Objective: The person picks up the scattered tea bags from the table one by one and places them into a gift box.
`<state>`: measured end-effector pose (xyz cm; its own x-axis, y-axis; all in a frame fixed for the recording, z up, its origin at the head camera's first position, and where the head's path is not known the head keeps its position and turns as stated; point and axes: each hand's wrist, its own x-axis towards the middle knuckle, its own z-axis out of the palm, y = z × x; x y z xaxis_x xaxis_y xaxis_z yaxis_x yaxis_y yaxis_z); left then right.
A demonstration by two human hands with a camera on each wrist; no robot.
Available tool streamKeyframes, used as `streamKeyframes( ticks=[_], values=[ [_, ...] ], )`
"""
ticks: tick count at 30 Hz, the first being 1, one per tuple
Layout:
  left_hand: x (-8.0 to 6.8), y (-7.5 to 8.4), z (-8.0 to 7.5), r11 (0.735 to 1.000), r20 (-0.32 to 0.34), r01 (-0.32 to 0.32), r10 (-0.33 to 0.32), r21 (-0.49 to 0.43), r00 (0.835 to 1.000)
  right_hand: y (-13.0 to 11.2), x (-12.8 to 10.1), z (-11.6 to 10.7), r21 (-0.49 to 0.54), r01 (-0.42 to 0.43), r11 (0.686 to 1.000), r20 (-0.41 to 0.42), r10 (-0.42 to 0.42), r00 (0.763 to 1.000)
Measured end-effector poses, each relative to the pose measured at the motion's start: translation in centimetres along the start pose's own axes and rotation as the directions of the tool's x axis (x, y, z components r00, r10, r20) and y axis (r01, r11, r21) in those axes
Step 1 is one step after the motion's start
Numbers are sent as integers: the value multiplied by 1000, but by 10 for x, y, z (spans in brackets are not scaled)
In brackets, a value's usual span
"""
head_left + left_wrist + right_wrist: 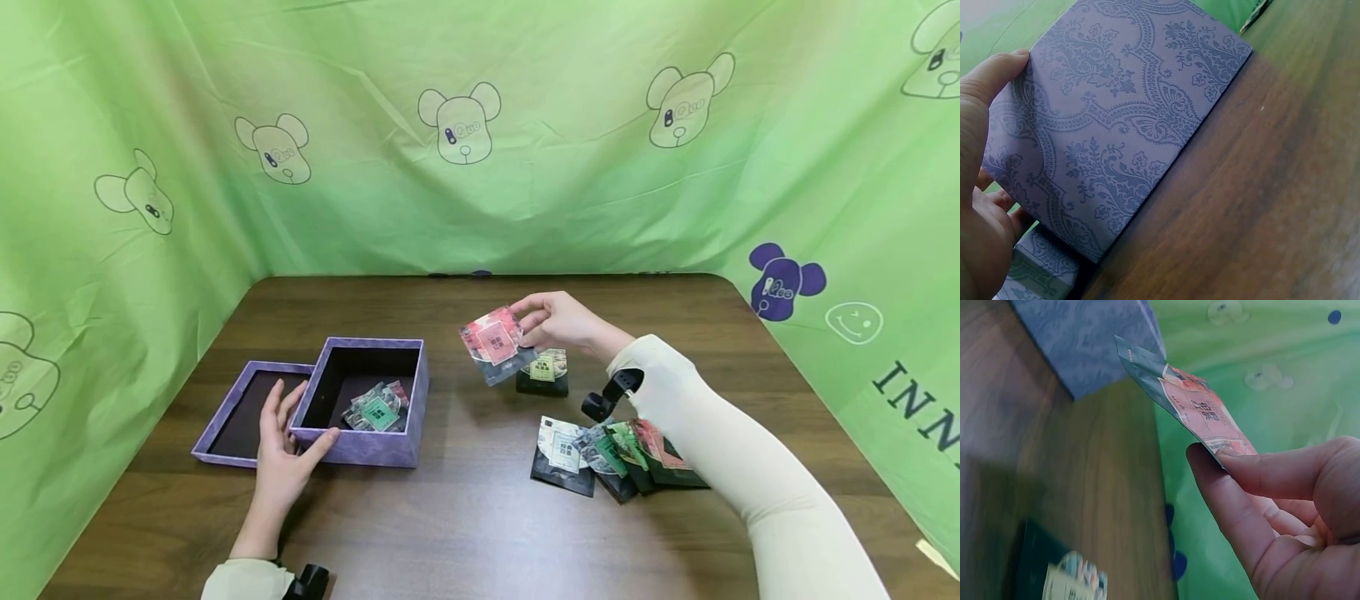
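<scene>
Right hand [558, 321] pinched a red sachet [495, 342] above the table [465, 517], at 3 o'clock of the purple box [367, 400] | left hand [283, 442] rested spread against the box's front corner | a few sachets [378, 408] lay inside; roughly six loose sachets [611, 454] seemingly left at 4 o'clock.

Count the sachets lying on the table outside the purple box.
5 at least: one sachet beneath the right hand, and a fanned row of about four by the forearm; overlaps may hide more.
</scene>
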<state>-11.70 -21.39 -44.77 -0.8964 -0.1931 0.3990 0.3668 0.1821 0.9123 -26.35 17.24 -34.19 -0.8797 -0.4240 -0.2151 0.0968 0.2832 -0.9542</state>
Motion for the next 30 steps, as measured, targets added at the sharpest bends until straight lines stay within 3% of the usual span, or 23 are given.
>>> streamKeyframes(
  ticks=[15,30],
  values=[
    [0,0,0,1000,0,1,-1,-3,1000,-33,17,54,95,111,989,123,-122,985],
    [0,0,0,999,-4,-14,14,-39,1000,-46,37,118,86,89,992,165,-102,981]
  ],
)
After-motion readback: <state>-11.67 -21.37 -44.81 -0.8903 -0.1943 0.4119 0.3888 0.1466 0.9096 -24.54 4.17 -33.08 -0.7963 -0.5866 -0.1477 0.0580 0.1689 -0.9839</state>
